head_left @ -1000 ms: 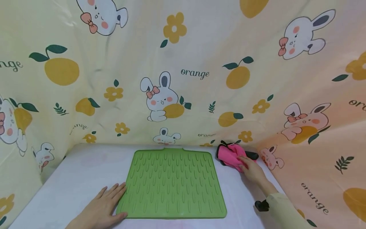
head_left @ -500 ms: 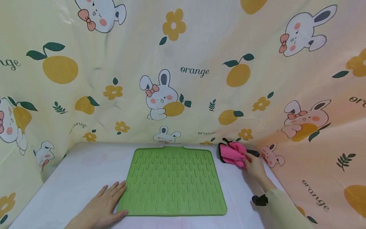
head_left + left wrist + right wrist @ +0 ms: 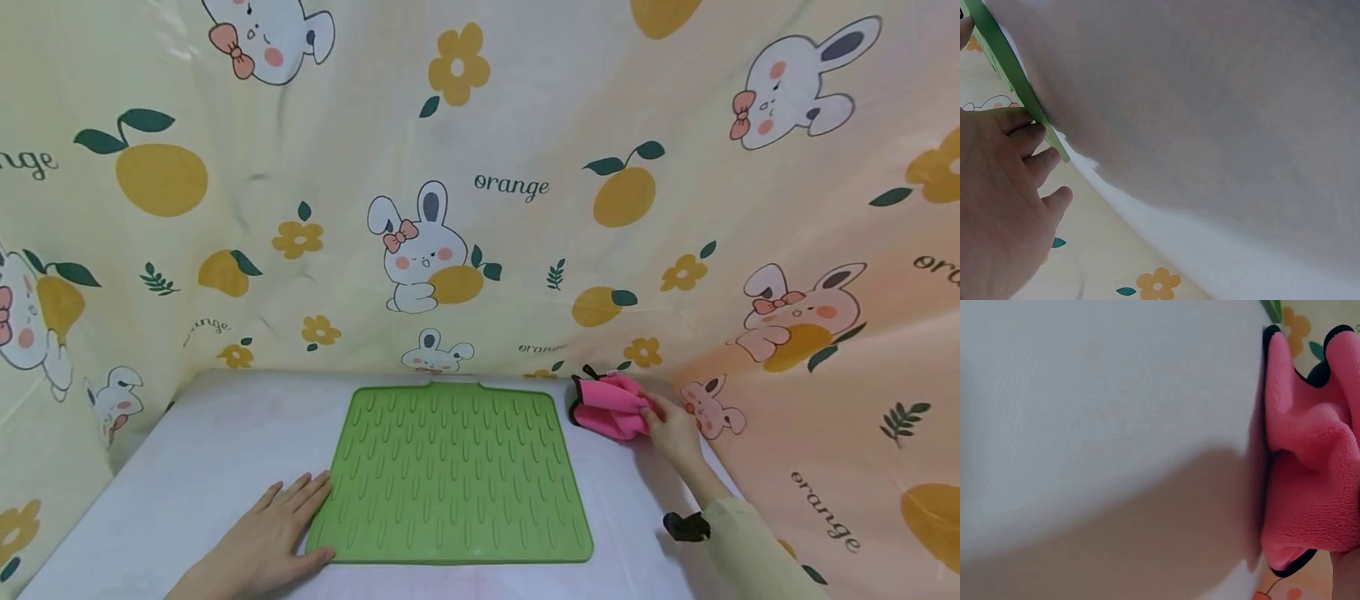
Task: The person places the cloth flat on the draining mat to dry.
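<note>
A green mat (image 3: 457, 475) with raised ridges lies flat in the middle of the white table. My left hand (image 3: 258, 537) rests at its left edge, fingers extended and fingertips against the side; the left wrist view also has this hand (image 3: 997, 206) by the mat's edge (image 3: 1013, 69). Beyond the mat's far right corner, a pink cloth (image 3: 611, 408) with black edging sits folded and crumpled. My right hand (image 3: 673, 432) pinches the cloth's right end between thumb and fingers. In the right wrist view the fuzzy pink cloth (image 3: 1313, 506) covers most of that hand.
The white table (image 3: 217, 442) meets a fabric backdrop (image 3: 517, 250) printed with rabbits, oranges and flowers at the back and both sides. A small black device (image 3: 686, 527) is at the right sleeve cuff. The cloth sits close to the back right corner.
My right hand has shifted slightly right and taken hold of the cloth's right end. The black piece seen there earlier is now hidden. My left hand and the mat stay put.
</note>
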The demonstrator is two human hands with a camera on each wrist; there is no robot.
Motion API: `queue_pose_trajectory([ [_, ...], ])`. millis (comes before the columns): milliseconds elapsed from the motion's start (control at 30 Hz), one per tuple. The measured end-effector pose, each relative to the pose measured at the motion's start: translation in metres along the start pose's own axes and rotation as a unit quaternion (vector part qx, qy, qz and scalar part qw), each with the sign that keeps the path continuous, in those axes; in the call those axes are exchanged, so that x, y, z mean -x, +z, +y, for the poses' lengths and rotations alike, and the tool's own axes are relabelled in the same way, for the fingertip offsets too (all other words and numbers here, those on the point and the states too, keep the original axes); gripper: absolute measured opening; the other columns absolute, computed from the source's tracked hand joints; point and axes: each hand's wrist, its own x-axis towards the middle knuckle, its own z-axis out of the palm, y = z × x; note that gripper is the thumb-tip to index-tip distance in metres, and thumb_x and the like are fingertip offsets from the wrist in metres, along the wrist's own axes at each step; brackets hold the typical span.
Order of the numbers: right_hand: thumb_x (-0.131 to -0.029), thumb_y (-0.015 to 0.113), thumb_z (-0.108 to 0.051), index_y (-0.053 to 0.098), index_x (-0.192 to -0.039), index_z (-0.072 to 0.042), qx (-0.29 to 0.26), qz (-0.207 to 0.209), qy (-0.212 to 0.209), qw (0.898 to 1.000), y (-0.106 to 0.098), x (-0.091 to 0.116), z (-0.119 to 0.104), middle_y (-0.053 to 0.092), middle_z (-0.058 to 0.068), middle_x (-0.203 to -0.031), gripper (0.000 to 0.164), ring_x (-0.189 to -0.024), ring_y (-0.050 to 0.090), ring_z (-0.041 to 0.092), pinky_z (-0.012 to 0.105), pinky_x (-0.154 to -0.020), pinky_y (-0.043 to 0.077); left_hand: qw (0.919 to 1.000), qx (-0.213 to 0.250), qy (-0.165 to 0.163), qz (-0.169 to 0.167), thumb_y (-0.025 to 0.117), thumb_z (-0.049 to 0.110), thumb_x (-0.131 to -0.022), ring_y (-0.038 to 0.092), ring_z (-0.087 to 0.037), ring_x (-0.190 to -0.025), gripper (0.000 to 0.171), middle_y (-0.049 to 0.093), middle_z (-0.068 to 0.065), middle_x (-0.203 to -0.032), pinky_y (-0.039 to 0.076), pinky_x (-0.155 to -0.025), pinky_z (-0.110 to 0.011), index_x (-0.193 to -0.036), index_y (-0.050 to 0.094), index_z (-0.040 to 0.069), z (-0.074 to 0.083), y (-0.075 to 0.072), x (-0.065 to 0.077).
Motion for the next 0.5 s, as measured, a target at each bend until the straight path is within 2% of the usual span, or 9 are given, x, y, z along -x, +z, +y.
queue_pose_trajectory([
  [200, -0.105, 0.059, -0.008, 0.059, -0.142, 0.001, -0.012, 0.035, -0.013, 0.999, -0.004, 0.005, -0.013, 0.061, 0.033, -0.134, 0.039, -0.101, 0.061, 0.039, 0.045, -0.078, 0.048, 1.0000, -0.002, 0.005, 0.003, 0.061, 0.073, -0.089, 0.045, -0.038, -0.145, 0.095, 0.049, -0.014, -0.157, 0.034, -0.115, -0.066, -0.148, 0.053, -0.001, -0.001, 0.001, 0.002],
  [500, -0.104, 0.062, -0.009, 0.063, -0.141, -0.002, -0.035, 0.072, -0.040, 0.996, -0.007, 0.009, -0.029, 0.066, 0.027, -0.130, 0.037, -0.094, 0.062, 0.037, 0.028, -0.063, 0.045, 0.9999, -0.004, 0.013, 0.010, 0.063, 0.071, -0.089, 0.046, -0.038, -0.144, 0.093, 0.050, -0.014, -0.157, 0.035, -0.114, -0.066, -0.148, 0.053, -0.001, -0.001, -0.001, 0.002],
])
